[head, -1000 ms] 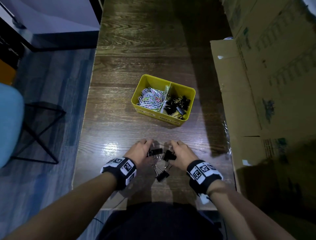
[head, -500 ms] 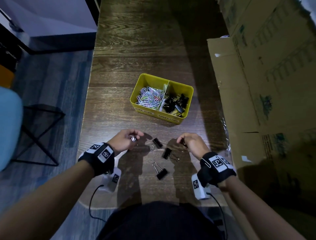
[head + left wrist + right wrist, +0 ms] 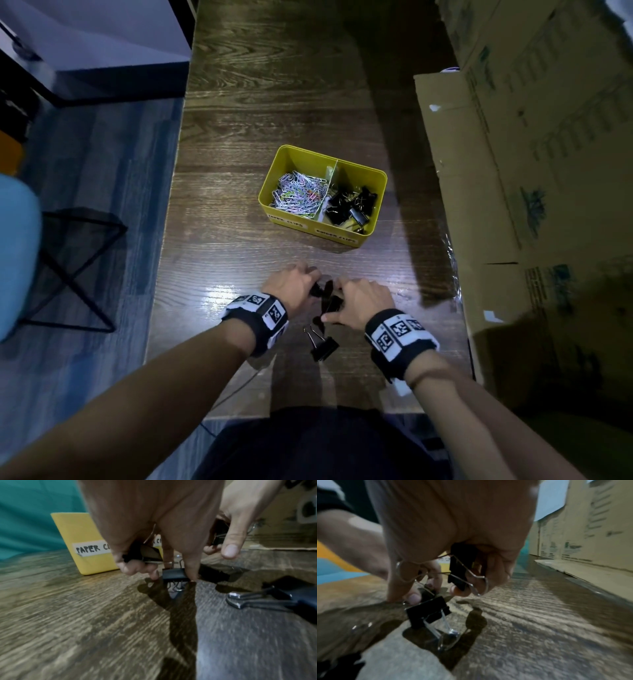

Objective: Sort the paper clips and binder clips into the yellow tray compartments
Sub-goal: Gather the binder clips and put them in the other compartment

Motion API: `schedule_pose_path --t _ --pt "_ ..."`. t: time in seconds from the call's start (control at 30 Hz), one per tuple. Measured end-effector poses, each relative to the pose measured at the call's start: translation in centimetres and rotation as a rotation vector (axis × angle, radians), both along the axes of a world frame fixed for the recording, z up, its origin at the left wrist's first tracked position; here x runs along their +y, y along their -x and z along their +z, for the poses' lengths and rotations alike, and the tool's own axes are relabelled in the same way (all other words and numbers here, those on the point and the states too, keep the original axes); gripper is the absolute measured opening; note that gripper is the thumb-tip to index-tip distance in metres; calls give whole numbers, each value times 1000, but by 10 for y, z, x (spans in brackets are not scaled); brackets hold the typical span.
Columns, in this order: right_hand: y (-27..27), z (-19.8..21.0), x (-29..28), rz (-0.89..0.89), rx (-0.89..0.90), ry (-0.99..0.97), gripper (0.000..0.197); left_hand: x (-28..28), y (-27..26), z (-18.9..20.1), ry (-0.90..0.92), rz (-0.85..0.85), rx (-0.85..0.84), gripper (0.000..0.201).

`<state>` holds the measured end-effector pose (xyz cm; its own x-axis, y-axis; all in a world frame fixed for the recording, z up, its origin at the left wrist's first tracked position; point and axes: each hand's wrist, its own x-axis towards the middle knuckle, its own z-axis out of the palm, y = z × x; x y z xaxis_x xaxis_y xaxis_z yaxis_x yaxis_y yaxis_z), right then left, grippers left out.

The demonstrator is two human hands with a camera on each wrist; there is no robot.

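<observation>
The yellow tray [image 3: 376,178] holds coloured paper clips [image 3: 298,195] in its left compartment and black binder clips [image 3: 349,205] in its right. My left hand [image 3: 310,279] keeps one binder clip [image 3: 149,553] in its curled fingers and pinches another [image 3: 175,574] on the table. My right hand [image 3: 337,286] grips a binder clip [image 3: 462,568] in its curled fingers, and its thumb and forefinger touch a second one [image 3: 426,611] on the wood. A third loose binder clip [image 3: 323,347] lies just behind the hands, nearer my body.
Cardboard boxes [image 3: 534,144] line the table's right side, one flap lying on the wood. The table's left edge [image 3: 164,260] drops to the floor, with a blue chair [image 3: 17,253] beyond. The tray's front wall bears a paper clips label [image 3: 92,548].
Half a second ago both hands were raised and apart, each holding a clip. They have come back down and together onto the two loose clips nearest the tray.
</observation>
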<state>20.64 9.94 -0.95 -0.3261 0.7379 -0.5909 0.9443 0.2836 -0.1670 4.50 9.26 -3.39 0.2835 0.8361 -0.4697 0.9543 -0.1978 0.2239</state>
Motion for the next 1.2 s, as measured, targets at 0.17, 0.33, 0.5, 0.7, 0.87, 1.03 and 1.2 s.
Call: schedule_pose_path --t 0.17,0.33,0.5,0.7,0.87,1.03,1.2 --pt "8 -6 -8 55 -23 -67 58 1 12 -5 10 250 -222 16" --pt "-17 -3 3 -296 284 164 31 2 36 -9 301 809 -803 17" --pt "-53 4 17 -920 795 409 22 22 44 28 455 1079 -1300 22" --pt "-77 37 44 -1209 1340 489 19 76 24 86 501 977 -1485 32" --pt "-83 60 69 -1197 1569 554 31 130 -12 110 501 839 -1352 26" --pt "-78 78 94 -1199 1569 571 31 163 -48 102 188 473 -666 22" --pt "-64 82 119 -1157 1444 494 27 160 -54 85 -29 -100 -132 46"
